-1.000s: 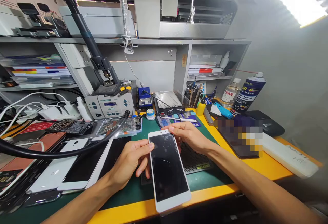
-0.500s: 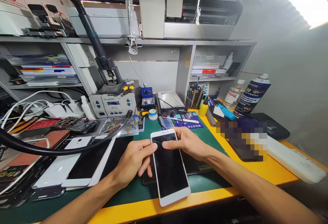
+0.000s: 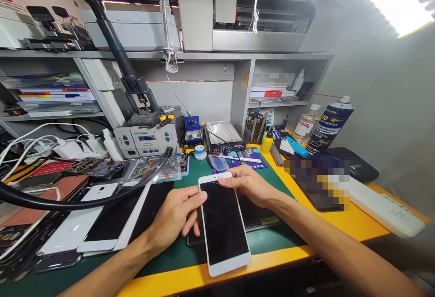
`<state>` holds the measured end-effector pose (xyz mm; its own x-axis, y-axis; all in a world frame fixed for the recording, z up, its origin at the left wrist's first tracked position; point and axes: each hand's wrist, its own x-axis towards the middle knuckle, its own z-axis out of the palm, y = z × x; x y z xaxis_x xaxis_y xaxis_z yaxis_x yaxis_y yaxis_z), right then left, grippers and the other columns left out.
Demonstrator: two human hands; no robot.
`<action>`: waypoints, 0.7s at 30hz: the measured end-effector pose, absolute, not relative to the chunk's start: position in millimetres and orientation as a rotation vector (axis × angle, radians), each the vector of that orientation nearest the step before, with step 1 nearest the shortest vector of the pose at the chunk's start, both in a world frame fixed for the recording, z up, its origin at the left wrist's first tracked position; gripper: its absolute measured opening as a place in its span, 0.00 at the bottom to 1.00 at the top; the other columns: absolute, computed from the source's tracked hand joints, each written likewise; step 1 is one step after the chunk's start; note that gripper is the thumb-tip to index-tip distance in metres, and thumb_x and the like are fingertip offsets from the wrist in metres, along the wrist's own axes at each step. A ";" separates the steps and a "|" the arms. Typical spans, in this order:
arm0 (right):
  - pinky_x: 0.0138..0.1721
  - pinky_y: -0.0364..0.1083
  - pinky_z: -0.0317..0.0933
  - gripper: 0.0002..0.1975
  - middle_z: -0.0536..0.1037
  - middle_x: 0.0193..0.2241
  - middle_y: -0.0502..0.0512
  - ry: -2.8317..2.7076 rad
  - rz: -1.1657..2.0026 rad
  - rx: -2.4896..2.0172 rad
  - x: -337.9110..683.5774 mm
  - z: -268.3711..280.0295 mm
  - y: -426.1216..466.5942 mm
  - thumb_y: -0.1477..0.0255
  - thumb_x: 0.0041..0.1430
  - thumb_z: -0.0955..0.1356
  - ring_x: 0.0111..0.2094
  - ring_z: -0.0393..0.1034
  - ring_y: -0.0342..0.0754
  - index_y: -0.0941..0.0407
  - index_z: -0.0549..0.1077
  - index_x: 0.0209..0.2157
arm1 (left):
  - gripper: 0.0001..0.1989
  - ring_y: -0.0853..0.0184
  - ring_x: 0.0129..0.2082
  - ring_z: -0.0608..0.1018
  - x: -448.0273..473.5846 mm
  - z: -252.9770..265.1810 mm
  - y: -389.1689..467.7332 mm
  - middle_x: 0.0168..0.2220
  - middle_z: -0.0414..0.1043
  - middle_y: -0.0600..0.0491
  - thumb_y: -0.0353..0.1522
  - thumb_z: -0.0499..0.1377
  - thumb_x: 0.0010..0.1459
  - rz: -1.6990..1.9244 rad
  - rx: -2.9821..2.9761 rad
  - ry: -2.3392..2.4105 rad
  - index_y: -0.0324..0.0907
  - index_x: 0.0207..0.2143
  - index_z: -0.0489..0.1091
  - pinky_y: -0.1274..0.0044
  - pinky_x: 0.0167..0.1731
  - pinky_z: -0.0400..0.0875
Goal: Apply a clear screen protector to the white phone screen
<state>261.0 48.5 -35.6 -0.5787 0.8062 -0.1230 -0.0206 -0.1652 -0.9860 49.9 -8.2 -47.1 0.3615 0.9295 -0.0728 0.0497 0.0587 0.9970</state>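
Observation:
Both hands hold a white smartphone (image 3: 225,224) with a dark screen, tilted up over the front edge of the bench. My left hand (image 3: 179,211) grips its upper left edge, thumb on the glass and the other fingers at the side and behind. At the upper right, my right hand (image 3: 247,184) has its thumb near the earpiece, with the fingers partly hidden behind the phone. Under the phone lies a black perforated mat (image 3: 261,215) on a green work mat (image 3: 272,240).
Several phones and phone parts, among them a white back cover (image 3: 81,222), lie at the left. Behind stand a rework station (image 3: 147,136), a small hot plate (image 3: 224,136) and a parts box (image 3: 159,167). A spray can (image 3: 328,127) and a clear bottle (image 3: 306,122) stand at the right.
My right thumb has moved up and right across the glass towards the phone's top edge. The left hand keeps its grip. The whole view has shifted slightly.

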 end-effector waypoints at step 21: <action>0.23 0.39 0.66 0.17 0.78 0.24 0.51 -1.579 1.906 -0.765 255.1 -39.6 38.1 0.60 0.54 0.75 0.22 0.72 0.42 0.60 0.75 0.30 | 0.14 0.64 0.35 0.76 55.2 -43.0 -9.5 0.34 0.75 0.52 0.42 0.63 0.60 1.144 1.299 0.873 0.40 0.38 0.70 0.75 0.36 0.71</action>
<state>255.1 38.1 -39.6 -0.6908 0.7183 -0.0831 -0.0518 -0.1638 -0.9851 55.2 -9.5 -43.0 0.2509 0.9609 0.1169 -0.1404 -0.0833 0.9866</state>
